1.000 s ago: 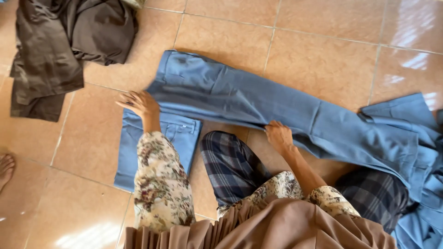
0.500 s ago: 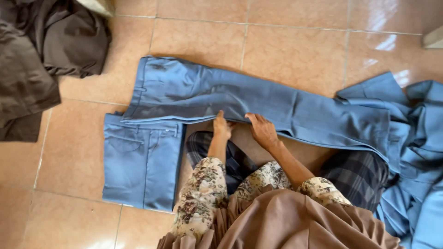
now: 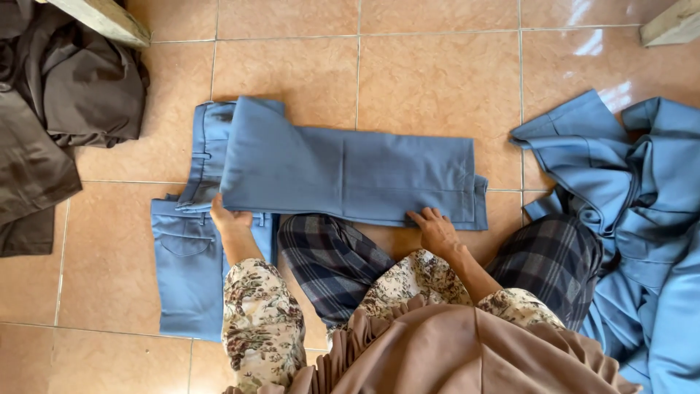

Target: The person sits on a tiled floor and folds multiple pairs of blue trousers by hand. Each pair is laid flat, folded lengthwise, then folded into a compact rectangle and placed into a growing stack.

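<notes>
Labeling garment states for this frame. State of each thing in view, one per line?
blue trousers: flat on the floor, legs folded back over the waist end
left hand: pressed flat on the fold's near edge
right hand: pressed on the fold's near edge by the crease
blue garment heap: crumpled, unfolded
dark brown garments: loosely heaped, unfolded

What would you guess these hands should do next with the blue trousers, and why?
Probably smooth the folded leg flat. The blue trousers lie doubled over on the tiled floor, left hand at the waist end and right hand on the near edge, whose layers look slightly uneven.
</notes>
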